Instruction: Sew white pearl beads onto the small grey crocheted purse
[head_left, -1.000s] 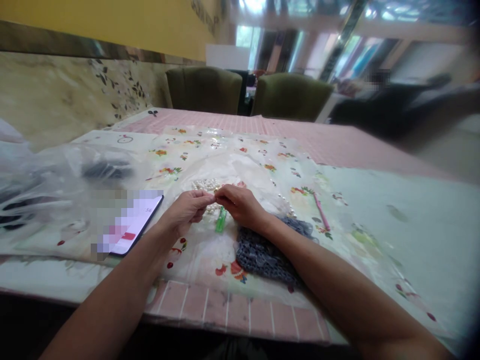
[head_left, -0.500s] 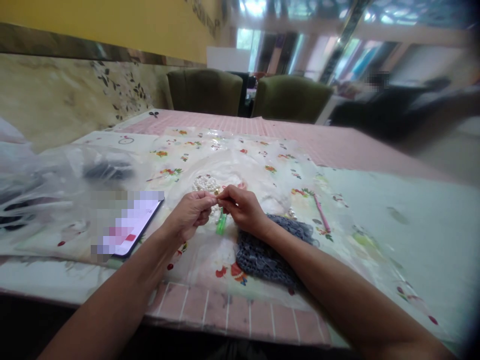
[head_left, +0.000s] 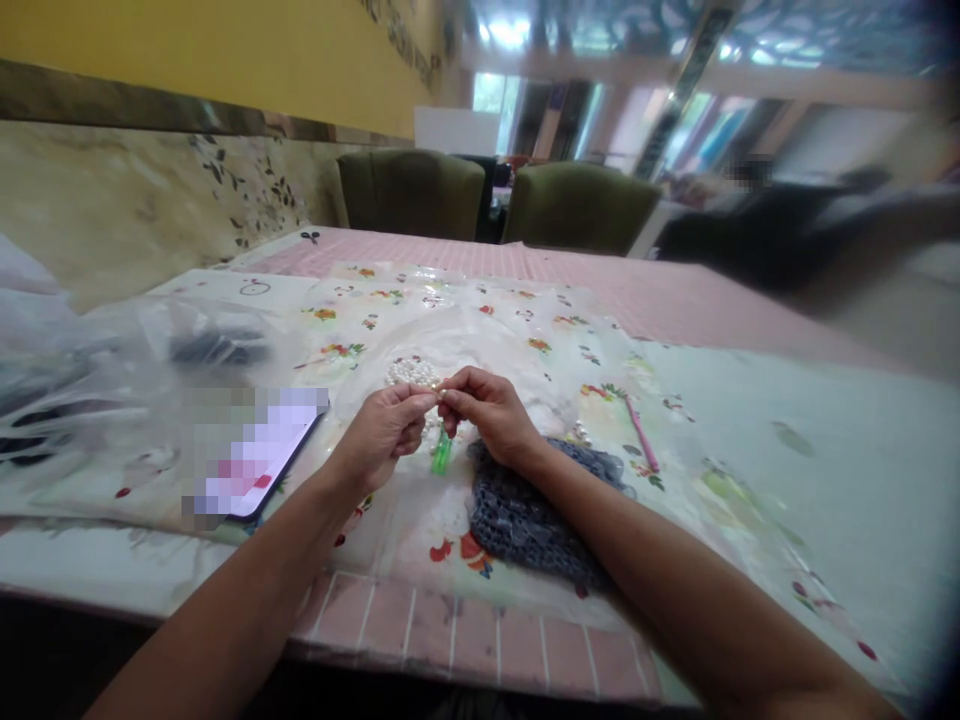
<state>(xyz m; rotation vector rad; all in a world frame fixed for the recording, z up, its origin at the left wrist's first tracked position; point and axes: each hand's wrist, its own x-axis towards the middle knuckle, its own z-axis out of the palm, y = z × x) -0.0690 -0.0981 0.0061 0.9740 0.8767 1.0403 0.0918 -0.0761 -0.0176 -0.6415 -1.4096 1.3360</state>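
My left hand [head_left: 386, 428] and my right hand [head_left: 487, 412] meet fingertip to fingertip above the middle of the table. Both are closed in a pinch. What sits between the fingertips is too small to make out; a hint of gold colour shows there. Just behind the hands lies a coil of white pearl beads [head_left: 409, 371], with more pearls partly hidden below the fingers. A bright green plastic piece [head_left: 442, 456] lies under the right hand. Beneath my right wrist is a dark grey crocheted piece [head_left: 532, 510].
A phone [head_left: 262, 460] with a lit screen lies left of my left forearm. Clear plastic bags [head_left: 142, 340] with dark contents spread at the far left. A pink crochet hook [head_left: 641, 434] lies on the right. Small scissors [head_left: 310, 237] rest at the far left corner; green chairs [head_left: 577, 205] stand behind.
Both hands stay pinched together at nearly the same spot. My right fingers have turned slightly, and the small gold-coloured bit seen above the fingertips is now mostly covered. The view has tilted slightly up.
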